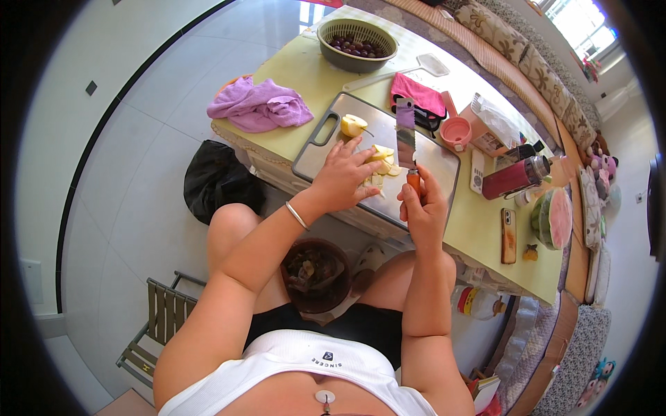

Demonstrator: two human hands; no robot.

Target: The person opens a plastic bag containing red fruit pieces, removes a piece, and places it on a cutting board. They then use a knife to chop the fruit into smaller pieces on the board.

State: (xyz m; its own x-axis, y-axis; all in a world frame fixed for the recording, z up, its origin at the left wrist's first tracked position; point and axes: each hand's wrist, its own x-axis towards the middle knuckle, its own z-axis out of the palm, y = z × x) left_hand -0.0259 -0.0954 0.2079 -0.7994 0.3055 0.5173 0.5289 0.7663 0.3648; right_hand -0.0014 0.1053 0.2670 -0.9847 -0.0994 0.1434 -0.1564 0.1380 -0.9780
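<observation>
My right hand (424, 204) is closed around the orange-brown handle of a knife (406, 135), its broad blade pointing up and away from me over the cutting board (431, 173). Fingers spread, my left hand (343, 175) rests at the left of a small heap of pale cut fruit pieces (386, 163). Its fingertips touch or nearly touch them. Just beyond it lies a larger yellow-skinned piece of fruit (352, 125) with a stem, seemingly pear. The board is grey, with a dark rim and a handle slot at its left end.
Behind the board are a basket of dark round fruit (357, 47), a white fly swatter (431, 64) and a pink cloth (418, 96). A purple towel (260, 104) lies left. Rightward stand a flask (513, 178), a phone (508, 236) and cut watermelon (551, 218). A bin (316, 277) sits between my knees.
</observation>
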